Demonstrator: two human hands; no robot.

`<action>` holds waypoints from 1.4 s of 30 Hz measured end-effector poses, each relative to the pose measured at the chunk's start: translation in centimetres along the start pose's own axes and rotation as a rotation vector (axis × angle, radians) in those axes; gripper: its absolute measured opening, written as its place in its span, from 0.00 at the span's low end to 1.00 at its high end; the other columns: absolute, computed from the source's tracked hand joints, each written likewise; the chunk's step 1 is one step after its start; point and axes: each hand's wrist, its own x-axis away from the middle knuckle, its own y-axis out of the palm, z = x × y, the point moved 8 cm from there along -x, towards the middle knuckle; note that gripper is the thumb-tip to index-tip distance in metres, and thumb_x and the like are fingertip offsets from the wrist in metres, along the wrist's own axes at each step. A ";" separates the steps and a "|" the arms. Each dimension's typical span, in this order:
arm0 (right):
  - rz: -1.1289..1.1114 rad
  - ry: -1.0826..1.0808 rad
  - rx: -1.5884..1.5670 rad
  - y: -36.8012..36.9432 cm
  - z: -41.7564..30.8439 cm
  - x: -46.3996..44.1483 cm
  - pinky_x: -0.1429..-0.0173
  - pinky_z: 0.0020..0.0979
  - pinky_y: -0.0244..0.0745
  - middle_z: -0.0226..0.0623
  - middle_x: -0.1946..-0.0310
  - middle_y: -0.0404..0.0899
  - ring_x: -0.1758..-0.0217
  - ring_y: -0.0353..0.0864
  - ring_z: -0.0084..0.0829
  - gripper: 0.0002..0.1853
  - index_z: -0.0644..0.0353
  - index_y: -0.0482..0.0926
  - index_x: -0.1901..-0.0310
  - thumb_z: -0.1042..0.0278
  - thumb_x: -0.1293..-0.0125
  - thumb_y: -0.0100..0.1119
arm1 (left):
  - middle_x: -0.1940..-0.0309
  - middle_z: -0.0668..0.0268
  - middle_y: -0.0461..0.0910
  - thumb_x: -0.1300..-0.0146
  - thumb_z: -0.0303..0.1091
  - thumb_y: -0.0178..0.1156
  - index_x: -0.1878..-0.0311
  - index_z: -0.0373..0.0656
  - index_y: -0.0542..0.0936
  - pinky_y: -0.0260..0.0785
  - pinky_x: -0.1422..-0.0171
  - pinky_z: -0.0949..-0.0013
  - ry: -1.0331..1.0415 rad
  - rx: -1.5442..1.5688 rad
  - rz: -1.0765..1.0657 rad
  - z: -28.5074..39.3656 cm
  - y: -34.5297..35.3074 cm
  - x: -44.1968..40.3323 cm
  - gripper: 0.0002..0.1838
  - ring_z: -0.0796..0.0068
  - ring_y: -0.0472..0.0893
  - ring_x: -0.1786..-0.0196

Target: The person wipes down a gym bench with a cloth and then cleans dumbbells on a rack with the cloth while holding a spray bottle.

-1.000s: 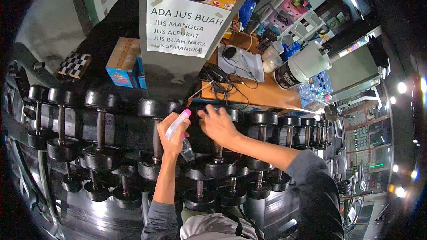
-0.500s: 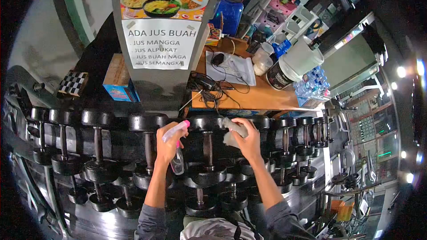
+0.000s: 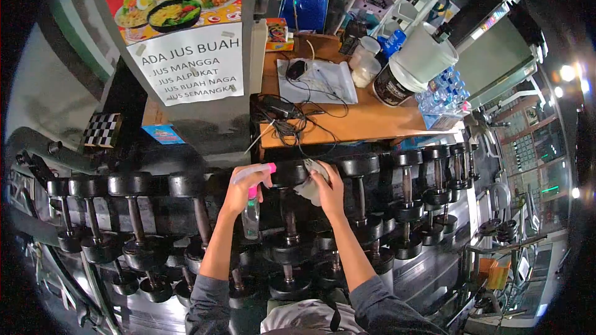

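A clear spray bottle point(image 3: 251, 218) with a pink and white trigger head hangs upright from my left hand point(image 3: 241, 191), whose fingers wrap its neck and trigger. My right hand point(image 3: 329, 193) is closed on a crumpled grey cloth point(image 3: 309, 190). The cloth lies against or just over the top of a black dumbbell point(image 3: 289, 177) between my hands; whether it touches I cannot tell. More black dumbbells point(image 3: 130, 185) stand in a row to either side, with a second row lower down, nearer my body.
Behind the rack is a wooden desk point(image 3: 372, 125) with tangled black cables point(image 3: 282, 118), papers, jars, a white bucket point(image 3: 425, 53) and bottled water point(image 3: 442, 96). A pillar with a juice menu sign point(image 3: 192, 65) rises at the left. Gym equipment point(image 3: 496, 229) stands at the right.
My view has swung somewhat. My right hand has moved left with the cloth, closer to my left hand. The spray bottle has turned more upright, its pink nozzle now pointing right.
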 end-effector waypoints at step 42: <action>-0.518 -0.838 1.152 13.3 -11.8 1.7 0.59 0.34 0.81 0.34 0.52 0.76 0.49 0.75 0.37 0.12 0.51 0.84 0.59 0.68 0.47 0.61 | 0.78 0.59 0.78 0.45 0.49 0.54 0.76 0.35 0.79 0.64 0.81 0.72 0.174 0.168 0.296 4.4 -4.8 2.2 0.23 0.71 0.74 0.83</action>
